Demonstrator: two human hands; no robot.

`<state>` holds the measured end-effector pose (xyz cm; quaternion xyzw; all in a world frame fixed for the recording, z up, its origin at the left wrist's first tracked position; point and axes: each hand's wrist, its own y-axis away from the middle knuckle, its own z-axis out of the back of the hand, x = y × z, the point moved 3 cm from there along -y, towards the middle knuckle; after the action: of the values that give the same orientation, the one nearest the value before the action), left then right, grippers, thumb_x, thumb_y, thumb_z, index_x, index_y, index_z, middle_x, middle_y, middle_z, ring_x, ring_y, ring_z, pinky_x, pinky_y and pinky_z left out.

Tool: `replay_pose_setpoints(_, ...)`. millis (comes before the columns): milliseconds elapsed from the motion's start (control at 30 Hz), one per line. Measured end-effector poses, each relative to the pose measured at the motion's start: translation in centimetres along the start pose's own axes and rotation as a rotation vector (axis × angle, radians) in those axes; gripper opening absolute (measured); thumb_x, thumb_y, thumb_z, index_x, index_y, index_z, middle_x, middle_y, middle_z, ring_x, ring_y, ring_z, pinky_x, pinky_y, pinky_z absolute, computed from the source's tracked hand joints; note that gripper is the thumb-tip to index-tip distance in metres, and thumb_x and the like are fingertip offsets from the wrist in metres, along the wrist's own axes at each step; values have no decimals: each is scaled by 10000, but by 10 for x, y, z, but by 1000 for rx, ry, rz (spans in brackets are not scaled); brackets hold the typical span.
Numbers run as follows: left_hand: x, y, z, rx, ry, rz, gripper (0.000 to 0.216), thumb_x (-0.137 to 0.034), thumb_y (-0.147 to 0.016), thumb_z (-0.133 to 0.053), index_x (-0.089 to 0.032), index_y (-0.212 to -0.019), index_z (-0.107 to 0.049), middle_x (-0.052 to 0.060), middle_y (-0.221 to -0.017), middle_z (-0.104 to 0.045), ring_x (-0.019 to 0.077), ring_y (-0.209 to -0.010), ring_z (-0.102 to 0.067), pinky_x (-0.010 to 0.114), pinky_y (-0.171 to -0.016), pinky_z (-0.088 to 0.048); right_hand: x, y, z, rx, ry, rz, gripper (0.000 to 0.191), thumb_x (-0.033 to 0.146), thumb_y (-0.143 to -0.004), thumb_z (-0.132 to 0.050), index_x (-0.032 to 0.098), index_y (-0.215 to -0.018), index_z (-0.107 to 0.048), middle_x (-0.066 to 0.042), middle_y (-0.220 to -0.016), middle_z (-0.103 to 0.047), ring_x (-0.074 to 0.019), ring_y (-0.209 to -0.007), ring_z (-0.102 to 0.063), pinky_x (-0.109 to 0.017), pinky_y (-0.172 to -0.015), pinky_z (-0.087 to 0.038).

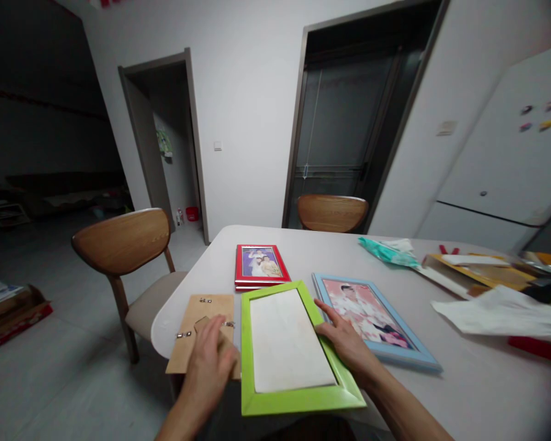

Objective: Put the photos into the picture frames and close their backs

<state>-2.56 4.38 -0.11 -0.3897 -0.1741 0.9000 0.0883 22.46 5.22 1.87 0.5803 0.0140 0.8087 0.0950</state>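
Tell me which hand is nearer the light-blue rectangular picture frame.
Right. The right hand is at the edge of the lime-green rectangular frame, beside the light-blue picture frame; the left hand is farther left, over the brown rectangular backing board.

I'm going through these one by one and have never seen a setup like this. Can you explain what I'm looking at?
There's no machine here: the two bare hands belong to the person wearing the camera. This single picture comes from their head, looking forward and down.

On the white table, a green frame with a white sheet inside lies nearest. Behind it is a red-framed photo, to its right a blue-framed photo. Farther right are teal wrapping and crumpled white paper.

The left hand is over a brown board with metal clips; whether it grips it is unclear. The right hand is at the green frame's right rim; its hold is partly hidden.
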Motion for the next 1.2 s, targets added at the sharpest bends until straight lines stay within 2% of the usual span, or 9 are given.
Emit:
replay_pose_setpoints(167, -75, 20, -46, 196, 135, -236, 601, -236, -638, -577, -164, -1204, -388, 106, -1289, -380, 273, -1177, -323, 420, -991, -267, 22, 14, -9, 89, -371, -29, 720, 248, -634, -422, 196, -1302, -158, -6, -746, -623, -117, -479, -543, -233, -473, -423)
replay_pose_setpoints(267, -99, 20, -50, 187, 115, -399, 582, -148, -642, -531, -148, -1201, -373, 113, -1252, -422, 261, -1129, -382, 430, -949, -331, 28, 16, -12, 96, -441, 0, 749, 250, -591, -531, 206, -1276, -231, 20, -716, -606, -103, -481, -526, -229, -493, -425)
replay_pose_setpoints(367, -106, 16, -37, 120, 100, -506, 531, -49, -657, -430, -153, -1175, -383, 93, -1101, -538, 207, -1009, -480, 372, -874, -413, 24, 11, -11, 100, -380, 37, 761, 277, -598, -563, 189, -1277, -232, 45, -622, -561, -102, -473, -514, -213, -463, -399)
replay_pose_setpoints(467, -95, 8, -11, -71, 114, -402, 465, -45, -691, -381, -155, -1143, -397, 85, -990, -562, 178, -913, -523, 324, -798, -457, 12, 0, -4, 22, -80, 91, 713, 278, -621, -520, 142, -1271, -262, 48, -572, -527, -113, -475, -509, -212, -447, -368)
replay_pose_setpoints(567, -65, 1, 16, -212, 112, -119, 407, -118, -715, -398, -155, -1120, -407, 81, -946, -551, 176, -838, -547, 297, -694, -486, -3, -11, 5, -129, 340, 175, 607, 248, -620, -477, 94, -1202, -399, 3, -617, -561, -147, -567, -539, -248, -552, -397)
replay_pose_setpoints(633, -39, 2, 28, -255, 90, 28, 407, -174, -710, -422, -160, -1117, -411, 82, -978, -544, 197, -877, -541, 316, -709, -476, -12, -15, 7, -181, 544, 232, 542, 239, -631, -458, 84, -1150, -468, -50, -703, -610, -182, -679, -566, -276, -657, -404)
replay_pose_setpoints(733, 0, 10, 32, -232, 67, 132, 411, -244, -709, -437, -170, -1112, -418, 79, -1023, -534, 215, -916, -534, 334, -729, -466, -21, -17, 5, -165, 690, 281, 470, 238, -670, -428, 74, -1102, -514, -117, -861, -635, -217, -812, -573, -302, -746, -393)
replay_pose_setpoints(900, 30, 28, 22, -104, -91, 149, 397, -302, -736, -431, -141, -1099, -430, 62, -883, -567, 204, -783, -565, 365, -715, -463, -24, -15, -1, -118, 826, 292, 417, 242, -708, -407, 82, -1074, -525, -140, -946, -625, -237, -853, -577, -320, -760, -397)
replay_pose_setpoints(1200, 19, 32, 14, -98, -324, -142, 353, -248, -727, -457, -145, -1064, -464, 116, -1019, -570, 252, -967, -516, 435, -803, -429, -16, -6, -4, -184, 941, 379, 352, 276, -745, -400, 120, -1025, -546, -142, -983, -591, -243, -857, -563, -340, -713, -418)
